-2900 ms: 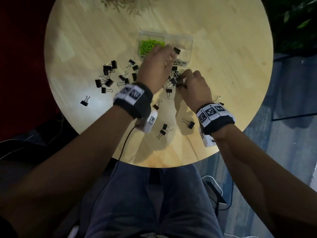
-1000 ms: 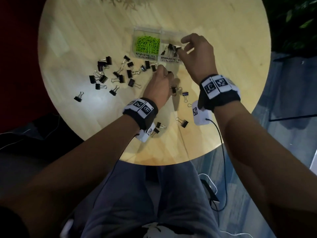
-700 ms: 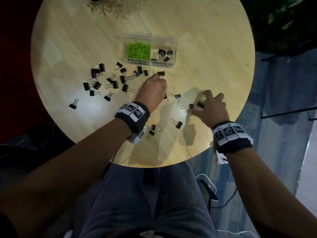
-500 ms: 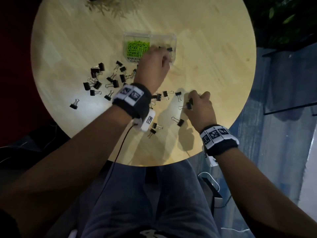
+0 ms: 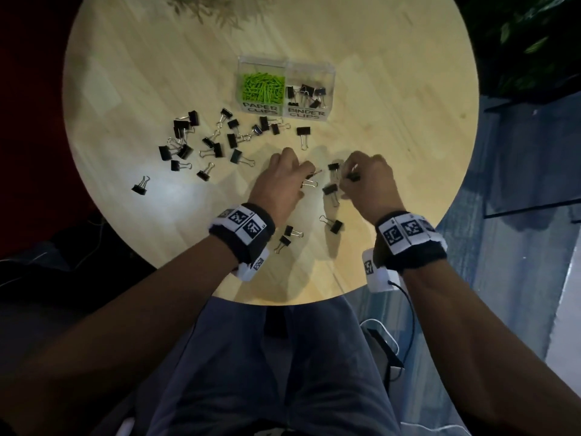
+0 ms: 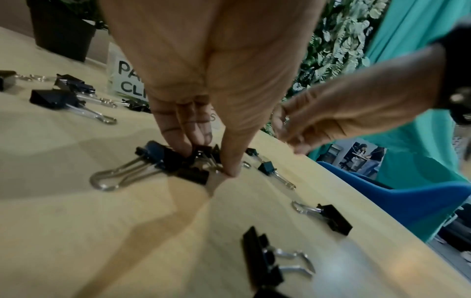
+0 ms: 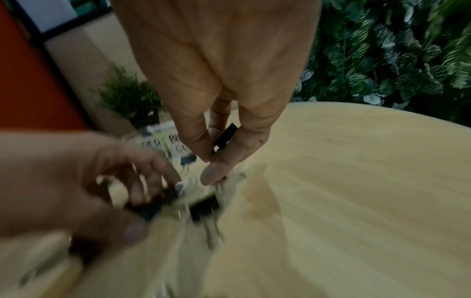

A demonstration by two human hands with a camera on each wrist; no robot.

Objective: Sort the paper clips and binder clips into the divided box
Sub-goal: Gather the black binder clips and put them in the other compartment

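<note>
The clear divided box (image 5: 327,69) stands at the far middle of the round table. Green paper clips (image 5: 262,87) fill its left cell and several black binder clips (image 5: 306,94) lie in its right cell. My left hand (image 5: 306,174) is down on the table in front of the box, its fingertips (image 6: 183,145) pinching a small cluster of black binder clips (image 6: 191,173). Close to its right, my right hand (image 5: 349,176) pinches one black binder clip (image 7: 225,137) between thumb and fingers, just above the wood.
Several loose binder clips (image 5: 204,143) are scattered to the left of the box, one (image 5: 303,132) lies just in front of it, and a few more (image 5: 333,226) lie near the table's front edge (image 5: 283,302). A potted plant (image 6: 61,30) stands at the back.
My left hand has come back from the box to the middle of the table and now pinches clips there. My right hand still holds its clip and has shifted slightly.
</note>
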